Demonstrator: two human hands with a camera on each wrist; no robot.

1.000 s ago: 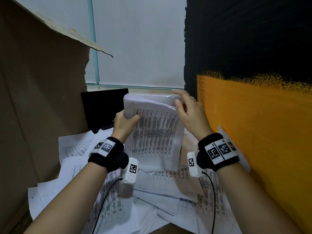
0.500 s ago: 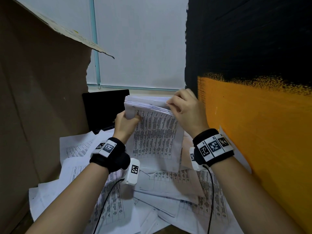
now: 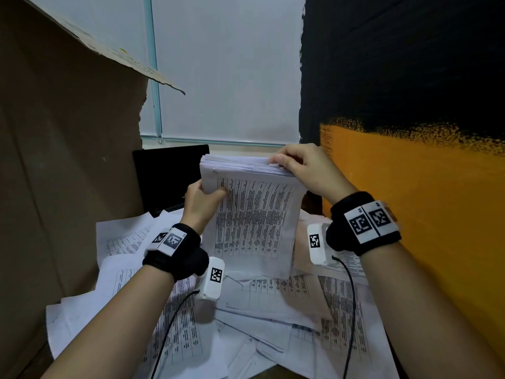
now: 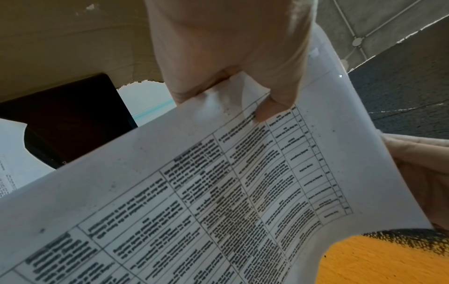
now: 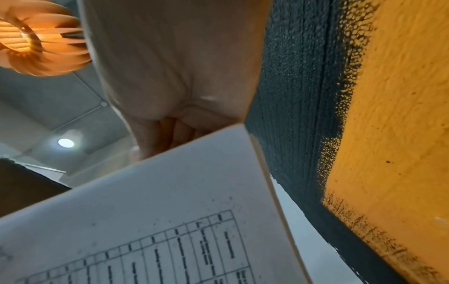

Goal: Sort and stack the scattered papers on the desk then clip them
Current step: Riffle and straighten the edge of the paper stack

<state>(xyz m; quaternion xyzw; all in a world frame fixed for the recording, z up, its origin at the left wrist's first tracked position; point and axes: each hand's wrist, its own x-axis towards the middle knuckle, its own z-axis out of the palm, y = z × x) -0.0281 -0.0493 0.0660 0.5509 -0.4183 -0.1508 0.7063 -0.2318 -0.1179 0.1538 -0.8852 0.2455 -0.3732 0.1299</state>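
A thick stack of printed papers [image 3: 254, 214] stands on its lower edge above the desk, tilted toward me, with a table of text on its front sheet [image 4: 218, 192]. My left hand [image 3: 203, 199] grips the stack's upper left corner, thumb [image 4: 274, 103] on the front page. My right hand [image 3: 303, 168] curls over the top right edge of the stack [image 5: 194, 192], fingers pinching the sheet ends. Several loose printed sheets [image 3: 273, 310] lie scattered on the desk beneath. No clip shows in any view.
A dark laptop screen [image 3: 166, 176] stands behind the stack on the left. A brown cardboard panel [image 3: 60, 160] walls the left side. An orange and black wall [image 3: 410, 201] runs close along the right. A white blind [image 3: 224, 69] hangs at the back.
My right hand went from open fingers at the stack's top right corner to curling over and pinching its top edge. The left hand kept its grip; the stack stayed upright.
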